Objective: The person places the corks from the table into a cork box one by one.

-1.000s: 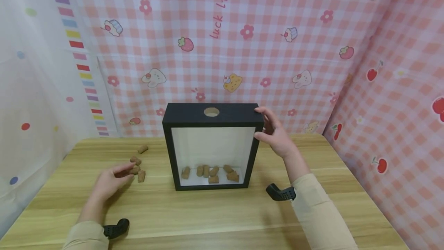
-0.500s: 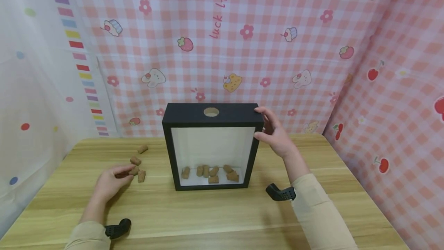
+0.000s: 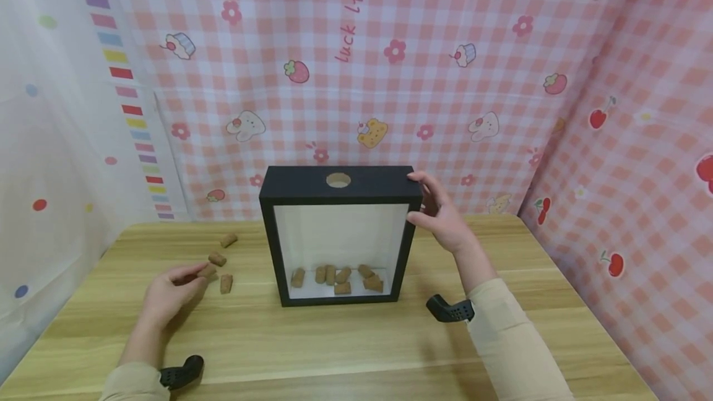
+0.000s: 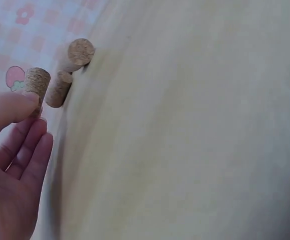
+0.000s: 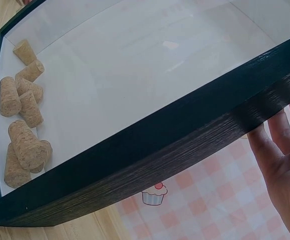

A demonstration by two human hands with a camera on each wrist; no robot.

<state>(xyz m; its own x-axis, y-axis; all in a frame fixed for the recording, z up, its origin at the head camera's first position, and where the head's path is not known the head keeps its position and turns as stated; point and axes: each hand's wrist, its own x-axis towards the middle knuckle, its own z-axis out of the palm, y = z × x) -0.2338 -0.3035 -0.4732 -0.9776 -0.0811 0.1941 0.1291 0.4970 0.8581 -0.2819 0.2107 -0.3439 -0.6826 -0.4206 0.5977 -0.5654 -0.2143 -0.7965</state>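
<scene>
My left hand [image 3: 167, 296] pinches a cork [image 4: 38, 80] between thumb and fingers, at the left of the table. Three loose corks lie near that hand: one cork [image 3: 225, 283] to its right, another cork [image 3: 217, 258] just behind, and the farthest cork [image 3: 229, 240] toward the back. A black shadow box [image 3: 295, 185] stands upright in the middle, with a round hole [image 3: 338, 180] in its top. Several corks [image 4: 59, 89] show past the fingers in the left wrist view. My right hand [image 3: 448, 224] grips the box's upper right corner, thumb at the front.
Several corks [image 3: 330, 275] lie on the box's floor behind its clear front. The wooden table [image 3: 334, 351] runs to a pink checked curtain [image 3: 356, 98] at the back and right. A white dotted curtain [image 3: 50, 159] hangs at the left.
My left hand closes on one cork of the group and draws it slightly left, away from the cork on its right. The right hand and the box stay in place.
</scene>
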